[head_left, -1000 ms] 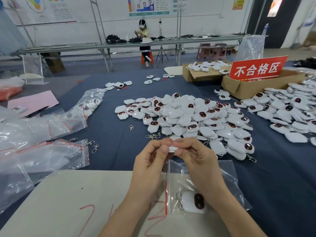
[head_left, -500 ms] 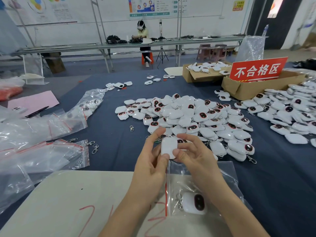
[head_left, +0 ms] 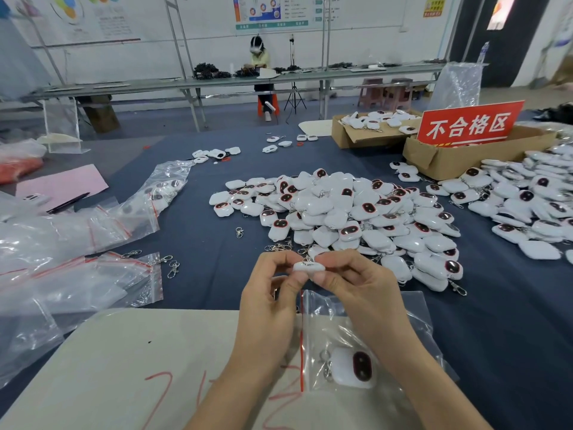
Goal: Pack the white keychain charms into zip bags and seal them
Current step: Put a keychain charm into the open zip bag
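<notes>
Both forearms reached up from the lower edge of the view, wrists bent inward, so that the left hand (head_left: pixel 269 299) and the right hand (head_left: pixel 359 290) met above the dark blue cloth-covered desk (head_left: pixel 201 274). Their fingers (head_left: pixel 336 259) were curled close together. The thumb and forefinger of each hand pinched one end of a small white glossy plastic keychain charm (head_left: pixel 309 267), which was seen edge-on with a bit of metal at its top.

Just beneath the hands lay a clear crinkled plastic zip bag (head_left: pixel 406 321) with a red strip along its left edge. It rested on a pale beige board (head_left: pixel 139 367) scrawled with red marks. Inside it sat a second rounded white charm (head_left: pixel 355 367) with a dark oval face and a silver clasp.

Beyond the hands, a loose heap of matching white charms (head_left: pixel 341 212) was spread over the cloth. A stack of empty clear zip bags (head_left: pixel 93 283) lay at the left.
</notes>
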Demonstrator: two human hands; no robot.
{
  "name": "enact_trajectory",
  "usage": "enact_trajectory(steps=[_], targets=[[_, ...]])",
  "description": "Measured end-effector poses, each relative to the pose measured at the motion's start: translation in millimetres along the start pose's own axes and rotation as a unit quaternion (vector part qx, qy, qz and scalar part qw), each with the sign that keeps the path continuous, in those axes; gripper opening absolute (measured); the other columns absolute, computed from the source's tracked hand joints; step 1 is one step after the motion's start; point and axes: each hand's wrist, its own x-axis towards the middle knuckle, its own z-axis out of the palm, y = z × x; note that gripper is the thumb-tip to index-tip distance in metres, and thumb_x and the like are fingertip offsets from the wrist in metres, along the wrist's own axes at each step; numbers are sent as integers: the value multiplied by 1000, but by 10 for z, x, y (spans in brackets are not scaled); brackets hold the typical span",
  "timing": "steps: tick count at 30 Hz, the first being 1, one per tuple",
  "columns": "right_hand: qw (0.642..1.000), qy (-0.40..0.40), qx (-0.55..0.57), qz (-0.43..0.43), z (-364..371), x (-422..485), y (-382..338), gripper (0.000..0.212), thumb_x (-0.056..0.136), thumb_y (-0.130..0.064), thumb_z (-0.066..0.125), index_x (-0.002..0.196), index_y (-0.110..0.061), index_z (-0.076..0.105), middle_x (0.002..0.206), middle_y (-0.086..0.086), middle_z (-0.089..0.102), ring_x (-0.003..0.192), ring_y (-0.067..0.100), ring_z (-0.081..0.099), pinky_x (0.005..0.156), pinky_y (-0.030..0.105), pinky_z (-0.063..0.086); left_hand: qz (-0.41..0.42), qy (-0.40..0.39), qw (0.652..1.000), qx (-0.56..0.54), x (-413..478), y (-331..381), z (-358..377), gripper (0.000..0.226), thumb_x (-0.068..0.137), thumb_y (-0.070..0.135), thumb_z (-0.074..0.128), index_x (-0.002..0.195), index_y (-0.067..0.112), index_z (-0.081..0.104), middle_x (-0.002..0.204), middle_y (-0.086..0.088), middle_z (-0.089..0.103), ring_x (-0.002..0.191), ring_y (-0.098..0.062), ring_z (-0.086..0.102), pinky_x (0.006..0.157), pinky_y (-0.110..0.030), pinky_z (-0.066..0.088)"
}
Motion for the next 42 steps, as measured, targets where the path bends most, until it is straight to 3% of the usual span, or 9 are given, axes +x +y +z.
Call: enact_trajectory(steps=[2, 5, 13, 22, 30, 33, 37, 40, 42], targets=[[1000, 2, -5, -8, -5, -1, 17, 23, 78, -7, 77, 82, -29, 78, 88, 2, 78, 88, 17, 75, 77, 22, 58, 11, 7, 1000, 15, 4, 15, -3, 29, 95, 7, 65, 93, 35, 64, 99, 4, 70, 95, -13, 67, 78, -12, 48], [1000, 8, 7, -1, -9, -2, 29, 13, 72, -16, 79, 84, -23, 78, 89, 6, 78, 89, 24, 75, 81, 30, 60, 12, 18, 1000, 18, 5, 44, -2, 33, 94, 2, 67, 90, 35, 66, 96, 4, 70, 91, -8, 67, 75, -9, 46], [999, 33, 16, 25, -7, 12, 6, 39, 84, 5, 71, 76, -32, 81, 83, -1, 78, 74, 11, 73, 65, 17, 57, -46, 49, 996, -55, 41, 41, -8, 26, 90, 2, 70, 89, 27, 76, 89, 2, 75, 81, -1, 68, 75, -12, 51], [999, 27, -8, 23, -8, 14, 28, 34, 90, 4, 66, 84, -27, 78, 88, 2, 79, 77, 14, 74, 68, 20, 59, -84, 14, 995, -59, 82, -8, -54, 13, 96, 11, 65, 100, 19, 75, 89, 8, 78, 76, -1, 66, 71, -16, 53], [992, 29, -120, -34, 5, -20, 35, 29, 86, -10, 73, 93, -37, 75, 92, -9, 77, 90, 11, 73, 83, 22, 58, -29, -103, 992, 67, 54, -58, -139, 38, 98, 26, 67, 127, 48, 56, 108, 20, 67, 96, -7, 67, 79, -16, 52], [997, 17, -72, -17, -11, -13, 27, 20, 87, -18, 70, 95, -35, 76, 92, -11, 78, 91, 8, 74, 82, 20, 58, -8, -147, 984, 101, 80, -40, -207, 42, 97, 23, 68, 118, 59, 57, 104, 24, 68, 90, -4, 67, 74, -8, 48], [989, 34, -145, -19, -59, 4, 103, 16, 96, -30, 62, 104, -39, 72, 92, -18, 76, 95, -2, 70, 82, 15, 53, -67, -113, 978, 164, 228, -89, -443, 18, 96, 23, 68, 102, 40, 64, 88, 21, 69, 74, -3, 62, 70, -18, 46], [968, -1, -249, -26, -99, 4, 158, 17, 97, -28, 63, 108, -36, 74, 94, -22, 75, 96, -3, 68, 85, 17, 53, -115, -161, 966, 168, 284, -108, -667, 11, 94, 23, 71, 95, 33, 68, 89, 7, 72, 80, -18, 65, 78, -33, 49], [935, -42, -348, -51, -120, -1, 214, 18, 97, -31, 63, 110, -32, 75, 97, -21, 73, 95, -2, 66, 88, 18, 50, -112, -204, 963, 134, 230, -75, -720, 18, 92, 15, 74, 94, 32, 71, 95, 0, 73, 84, -20, 66, 83, -32, 51]])
